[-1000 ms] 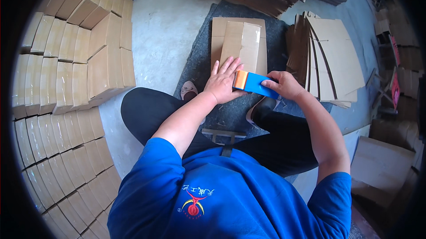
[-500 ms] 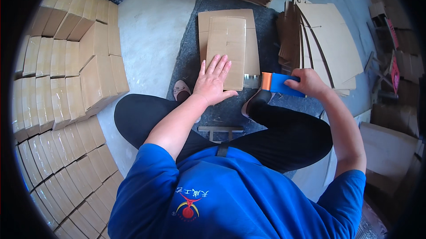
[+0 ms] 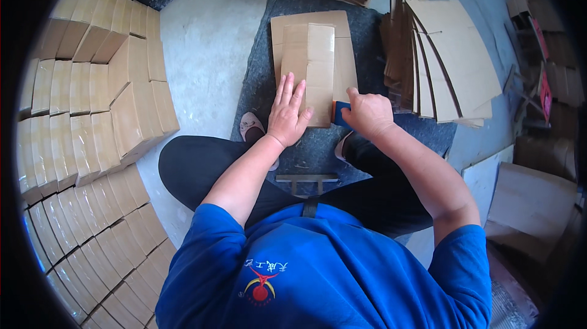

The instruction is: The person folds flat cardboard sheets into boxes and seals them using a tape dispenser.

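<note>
Taping seemingly in hand at near right edge of narrow cardboard carton point(image 3: 319, 78).
Find carton lying atop a wider cardboard piece point(image 3: 345, 54) on dark mat point(image 3: 257, 78). Left hand point(image 3: 286, 118): grip apart, fingers spread flat on carton's near left part. Right hand point(image 3: 370, 113): grip clamped on blue-and-orange tape dispenser point(image 3: 340, 110) at carton's near right edge; contact with carton not discernible. For next move, brace carton from left side and guide dispenser squarely along that edge, pressing evenly.
</note>
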Demonstrator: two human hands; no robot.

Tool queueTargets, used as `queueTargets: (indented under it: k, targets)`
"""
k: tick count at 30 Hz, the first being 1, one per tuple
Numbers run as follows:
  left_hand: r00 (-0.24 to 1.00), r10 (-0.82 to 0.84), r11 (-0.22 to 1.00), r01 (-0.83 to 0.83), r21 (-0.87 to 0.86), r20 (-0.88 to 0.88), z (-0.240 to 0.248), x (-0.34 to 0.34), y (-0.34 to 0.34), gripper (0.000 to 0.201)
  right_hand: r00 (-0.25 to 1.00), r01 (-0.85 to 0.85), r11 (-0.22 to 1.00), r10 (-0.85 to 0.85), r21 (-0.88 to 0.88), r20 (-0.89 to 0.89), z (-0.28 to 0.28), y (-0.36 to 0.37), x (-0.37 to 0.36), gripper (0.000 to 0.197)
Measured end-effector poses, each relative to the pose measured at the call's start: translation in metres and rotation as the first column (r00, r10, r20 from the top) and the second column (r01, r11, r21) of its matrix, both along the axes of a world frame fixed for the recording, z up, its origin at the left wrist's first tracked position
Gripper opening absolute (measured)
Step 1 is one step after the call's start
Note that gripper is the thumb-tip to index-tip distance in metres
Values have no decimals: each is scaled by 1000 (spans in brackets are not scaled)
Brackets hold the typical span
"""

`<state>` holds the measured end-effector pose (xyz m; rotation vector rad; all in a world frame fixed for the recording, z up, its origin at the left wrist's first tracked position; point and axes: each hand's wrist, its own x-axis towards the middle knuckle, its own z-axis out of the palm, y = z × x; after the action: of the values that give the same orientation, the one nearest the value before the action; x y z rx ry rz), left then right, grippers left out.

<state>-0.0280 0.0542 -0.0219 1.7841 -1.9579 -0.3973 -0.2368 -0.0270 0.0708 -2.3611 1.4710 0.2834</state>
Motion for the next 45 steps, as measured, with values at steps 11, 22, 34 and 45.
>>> queueTargets:
  k: [11, 22, 34, 45]
  targets:
    - [967, 227, 970, -214, 112, -112, -6, -4, -10, 73, 998, -44, 998, 46, 42, -46, -89, 35, 24, 15]
    - [249, 541, 841, -144, 522, -803, -5, -3, -14, 93, 979, -146, 989, 148, 28, -138, -116, 22, 13, 41]
    - [792, 575, 818, -550, 168, -208, 14, 26, -109, 65, 979, -168, 854, 205, 493, -20, -46, 61, 39, 35]
    - [842, 536, 824, -538, 180, 63, 11, 68, -158, 53, 987, 160, 910, -135, 382, -90, -23, -4, 0, 47]
